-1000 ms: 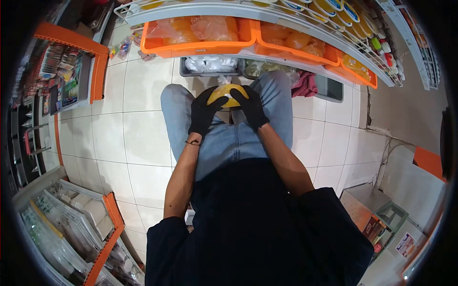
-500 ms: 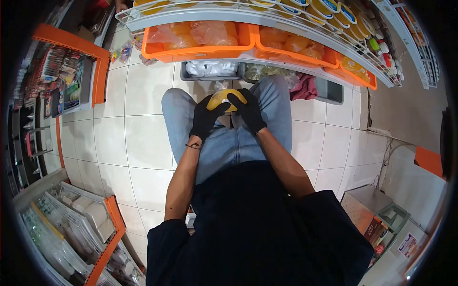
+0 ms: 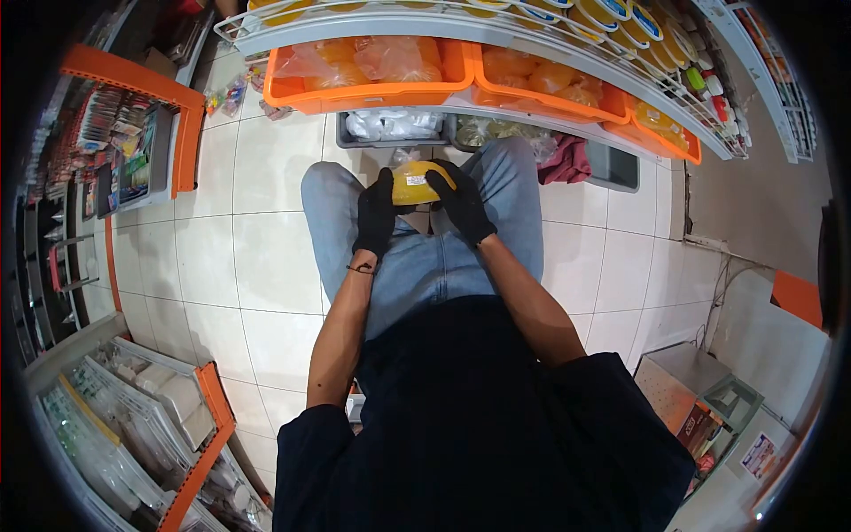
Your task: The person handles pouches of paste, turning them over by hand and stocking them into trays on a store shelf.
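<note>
A clear plastic bag with yellow contents [image 3: 411,188] is held above my knees, its gathered top pointing away from me. A white label shows on its upper face; what fills it I cannot make out. My left hand [image 3: 376,215], in a black glove, grips the bag's left side with the thumb along its edge. On the other side my right hand [image 3: 461,206], gloved too, is closed round the bag, its thumb lying over the top. The undersides of the bag and most fingers are hidden.
Orange bins [image 3: 377,94] of bagged yellow-orange goods line the low shelf ahead. Beneath stand a grey crate of white bags [image 3: 394,127], some greenish bags [image 3: 505,133] and a maroon cloth [image 3: 565,160]. Orange-edged racks [image 3: 184,142] flank my left; a metal box [image 3: 687,381] stands right.
My left thumb has moved off the bag's top to its left side. The bag has turned slightly in my hands, and its white label now shows.
</note>
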`<state>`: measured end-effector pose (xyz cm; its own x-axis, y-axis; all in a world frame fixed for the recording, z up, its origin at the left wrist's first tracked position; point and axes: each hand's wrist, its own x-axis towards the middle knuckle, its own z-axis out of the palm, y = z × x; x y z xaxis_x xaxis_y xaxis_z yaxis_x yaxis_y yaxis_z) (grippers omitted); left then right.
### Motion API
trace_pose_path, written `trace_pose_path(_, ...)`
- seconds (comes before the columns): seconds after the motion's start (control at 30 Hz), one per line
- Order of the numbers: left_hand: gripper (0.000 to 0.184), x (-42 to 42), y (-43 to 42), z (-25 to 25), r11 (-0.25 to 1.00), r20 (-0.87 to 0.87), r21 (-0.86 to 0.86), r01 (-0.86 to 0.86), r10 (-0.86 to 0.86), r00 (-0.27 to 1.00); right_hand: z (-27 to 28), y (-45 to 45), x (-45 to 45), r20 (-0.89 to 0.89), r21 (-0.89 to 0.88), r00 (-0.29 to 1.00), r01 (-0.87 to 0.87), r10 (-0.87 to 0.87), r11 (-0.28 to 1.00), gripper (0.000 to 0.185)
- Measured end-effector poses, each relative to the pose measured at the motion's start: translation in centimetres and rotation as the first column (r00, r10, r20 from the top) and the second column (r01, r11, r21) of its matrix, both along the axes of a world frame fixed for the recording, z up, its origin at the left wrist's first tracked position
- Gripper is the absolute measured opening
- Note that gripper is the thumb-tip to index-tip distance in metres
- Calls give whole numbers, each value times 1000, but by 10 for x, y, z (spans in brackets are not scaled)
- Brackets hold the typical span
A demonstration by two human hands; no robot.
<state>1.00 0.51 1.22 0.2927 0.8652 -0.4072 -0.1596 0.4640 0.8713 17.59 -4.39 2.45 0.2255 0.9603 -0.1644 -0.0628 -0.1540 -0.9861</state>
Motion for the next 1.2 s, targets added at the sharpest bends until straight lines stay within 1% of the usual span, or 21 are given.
trace_pose_path(0.07, 39, 2, 1, -3, 997, 37, -73, -25, 28, 999, -12, 0, 1, 46, 46, 999, 16, -18, 999, 34)
trace_pose_path(0.1, 37, 2, 1, -4, 998, -56, 66, 9, -6, 998, -20, 2, 3, 81, 107, 997, -1, -8, 994, 35)
trace_pose_path(0.17, 34, 2, -2, 5, 941, -247, 319, 116, -36, 968, -28, 3, 5, 151, 219, 989, -38, 4, 975, 36)
trace_pose_path(0.2, 33, 3, -3, 10, 940, -260, 321, 113, -28, 965, -31, 0, 6, 83, 138, 996, -28, 17, 990, 35)
trace_pose_path(0.27, 31, 4, -5, 16, 941, -290, 323, 105, -7, 957, -9, -2, 0, -57, -29, 998, -29, 27, 999, 35)
trace_pose_path(0.37, 33, 1, -3, 11, 955, -282, 287, 81, 3, 959, -5, -1, -5, 175, 166, 982, -102, 73, 981, 36)
trace_pose_path(0.47, 33, 3, -5, 15, 950, -250, 308, 45, 35, 968, -5, 1, -5, 170, 44, 981, -102, 93, 994, 39)
trace_pose_path(0.57, 35, 0, -2, -2, 866, -290, 498, 43, 119, 949, -8, -1, -6, 250, 129, 967, -83, 48, 988, 36)
trace_pose_path(0.6, 35, 0, -3, -7, 880, -266, 475, 17, 125, 956, -8, -1, -5, 215, 87, 976, -67, 47, 994, 35)
trace_pose_path(0.67, 36, 3, -6, -1, 903, -219, 428, -33, 139, 966, -7, -1, -5, 143, 2, 989, -39, 38, 999, 34)
trace_pose_path(0.77, 37, 3, -6, 0, 924, -211, 380, -43, 132, 969, -33, 0, 0, 158, 146, 988, -27, 4, 989, 34)
trace_pose_path(0.87, 35, 1, -4, 4, 947, -294, 322, 8, 92, 951, -37, 0, 3, 97, 146, 995, -25, 11, 989, 35)
trace_pose_path(0.97, 33, 5, -5, 8, 898, -362, 424, 115, 51, 931, -22, -1, 1, -46, -11, 998, 31, -32, 999, 34)
trace_pose_path(1.07, 33, 3, -5, 9, 843, -409, 498, 200, 25, 912, -16, 2, 0, 240, 207, 970, -92, 41, 974, 36)
trace_pose_path(1.17, 32, 2, -4, 9, 895, -441, 413, 171, 33, 897, 5, 1, -4, 105, 37, 990, -93, 89, 995, 37)
trace_pose_path(1.2, 29, 1, -5, -4, 875, -341, 476, 90, 89, 936, 6, 0, -3, 119, 11, 987, -109, 107, 994, 38)
